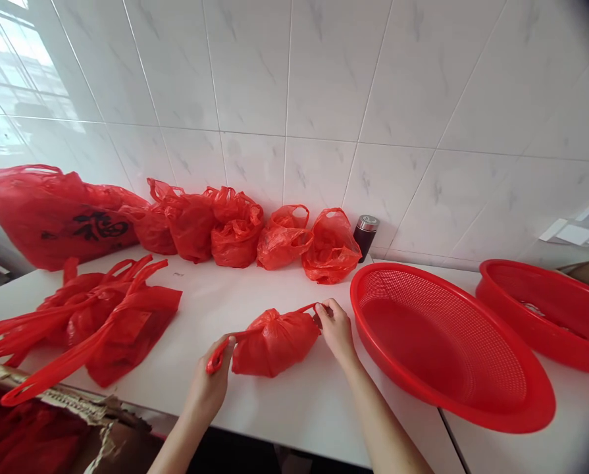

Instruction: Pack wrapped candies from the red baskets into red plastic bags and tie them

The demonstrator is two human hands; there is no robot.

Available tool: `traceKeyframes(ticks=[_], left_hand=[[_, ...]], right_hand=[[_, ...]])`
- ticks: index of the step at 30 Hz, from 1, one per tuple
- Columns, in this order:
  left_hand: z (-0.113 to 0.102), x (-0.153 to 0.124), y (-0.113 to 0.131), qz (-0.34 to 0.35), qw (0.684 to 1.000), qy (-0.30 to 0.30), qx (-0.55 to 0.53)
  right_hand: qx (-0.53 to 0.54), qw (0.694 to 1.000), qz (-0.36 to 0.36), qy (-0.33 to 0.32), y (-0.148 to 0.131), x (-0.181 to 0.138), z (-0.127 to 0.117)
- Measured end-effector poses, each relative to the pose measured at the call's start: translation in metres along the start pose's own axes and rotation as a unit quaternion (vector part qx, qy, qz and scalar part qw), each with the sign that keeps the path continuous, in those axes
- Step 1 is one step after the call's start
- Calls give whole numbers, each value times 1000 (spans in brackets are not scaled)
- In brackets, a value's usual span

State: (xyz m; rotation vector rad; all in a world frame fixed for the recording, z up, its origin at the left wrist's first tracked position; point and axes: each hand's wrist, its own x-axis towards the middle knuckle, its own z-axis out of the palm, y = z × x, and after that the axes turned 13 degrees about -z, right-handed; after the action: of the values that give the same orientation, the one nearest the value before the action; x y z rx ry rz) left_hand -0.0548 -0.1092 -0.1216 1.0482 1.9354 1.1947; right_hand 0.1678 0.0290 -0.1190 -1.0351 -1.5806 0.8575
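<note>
A: Red plastic bag (274,345)?
B: On the surface (208,296), left of the perforated basket (536,405), top gathered.
A: Fingers?
B: Left hand (214,376) clenches one handle (247,334); right hand (337,332), nearer the basket, pinches the other.

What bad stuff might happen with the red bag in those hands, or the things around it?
The bag looks thin, so it might tear where the left hand and right hand grip its ends. The right hand is close to the big basket and might bump it. A loose handle reaches over the box's edge, so it might get snagged.
</note>
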Motion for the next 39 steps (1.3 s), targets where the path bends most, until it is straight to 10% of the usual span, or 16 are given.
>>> traceKeyframes(ticks=[9,39], left_hand=[[56,26,20,19,996,82,28],[56,71,0,19,945,65,321]], right_hand=[[-207,965,-148,-67,-15,-20,43],[-283,956,-65,-37,48,6,45]])
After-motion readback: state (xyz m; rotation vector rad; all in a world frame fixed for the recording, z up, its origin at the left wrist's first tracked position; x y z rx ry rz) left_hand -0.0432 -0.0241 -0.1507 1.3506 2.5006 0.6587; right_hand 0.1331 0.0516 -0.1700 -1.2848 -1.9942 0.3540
